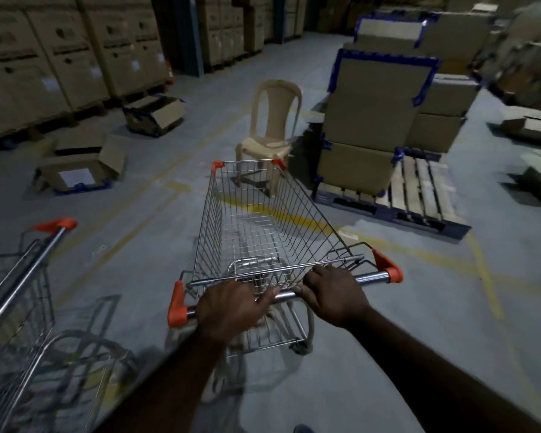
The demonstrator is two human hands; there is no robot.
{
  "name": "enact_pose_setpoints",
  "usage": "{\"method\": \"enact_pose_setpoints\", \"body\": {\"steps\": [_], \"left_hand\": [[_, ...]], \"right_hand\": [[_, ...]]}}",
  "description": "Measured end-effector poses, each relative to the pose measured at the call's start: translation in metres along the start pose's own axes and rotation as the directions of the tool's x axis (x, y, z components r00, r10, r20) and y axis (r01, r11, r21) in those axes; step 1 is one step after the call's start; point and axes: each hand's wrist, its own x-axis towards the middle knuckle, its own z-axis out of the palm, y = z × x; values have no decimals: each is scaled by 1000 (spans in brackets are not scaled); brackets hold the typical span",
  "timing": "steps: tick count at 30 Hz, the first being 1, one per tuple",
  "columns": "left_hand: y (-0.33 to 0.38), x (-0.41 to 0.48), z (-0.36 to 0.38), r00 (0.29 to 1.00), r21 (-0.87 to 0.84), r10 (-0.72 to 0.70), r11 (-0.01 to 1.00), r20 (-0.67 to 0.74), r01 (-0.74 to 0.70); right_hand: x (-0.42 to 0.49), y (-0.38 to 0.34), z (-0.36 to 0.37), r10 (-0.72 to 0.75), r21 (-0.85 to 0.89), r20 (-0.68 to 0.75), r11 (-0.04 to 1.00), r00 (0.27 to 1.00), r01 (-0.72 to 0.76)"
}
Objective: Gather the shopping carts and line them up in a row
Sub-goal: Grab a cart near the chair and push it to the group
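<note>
Both hands, the left hand [231,310] and the right hand [333,295], are closed around the handle bar [286,295] of the empty shopping cart [263,226] (stiff wire, probably light, rolling easily). A second cart [22,276] stands near on the left.

Shopping cart [256,220]: silver wire in a grid pattern, with a chrome handle bar [369,279] capped in orange at both ends and orange corner guards on the far rim. Second cart [16,295], left of the first: the same silver wire grid, orange cap on its handle. Chair [270,126], beyond the first cart: plain beige. Floor [156,214]: grey, marked with worn yellow lines. Stacked boxes [375,104], right of the chair: brown cardboard edged with blue tape. Pallet [419,189] under them: pale wooden slats on a dark blue base.
</note>
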Motion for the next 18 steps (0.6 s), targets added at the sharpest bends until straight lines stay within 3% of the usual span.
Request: {"method": "enact_pose_setpoints", "body": {"steps": [10, 18], "left_hand": [[20, -21, 15, 993, 69, 120, 990, 23, -121], [47, -37, 20, 965, 86, 262, 961, 20, -263]], "right_hand": [[-74, -18, -14, 185, -35, -32, 982, 982, -186], [-132, -33, -34, 358, -83, 32, 931, 933, -354]]}}
